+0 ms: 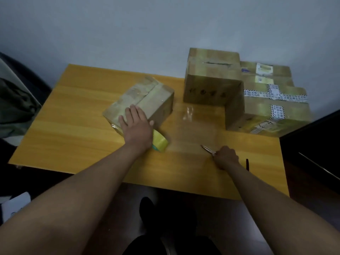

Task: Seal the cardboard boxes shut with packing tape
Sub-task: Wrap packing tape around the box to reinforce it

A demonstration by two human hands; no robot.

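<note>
From the head camera I see a smooth yellow wood-grain table (73, 126) with a small cardboard box (145, 100) lying on it, its brown faces glossy where clear tape covers the seam. My left hand (135, 126) lies flat on the box's near top, fingers (131, 112) straight and slightly spread, thumb out to the side; the box runs away from the fingertips, its long axis and taped seam slanting up toward the right. Just below that palm, half hidden by the wrist, sits a roll of yellowish packing tape (160, 141), a shiny ring leaning on the table against the box's near corner.

My right hand (225, 157) is curled tight around the handles of a pair of scissors (207, 150), whose thin metal blades poke out past the knuckles, pointing up-left toward the tape (whether the blades are parted I cannot tell).

Well beyond the right fingers stand a tall box (211, 80) and a stack of taped boxes (272, 100) with printed white strips.
</note>
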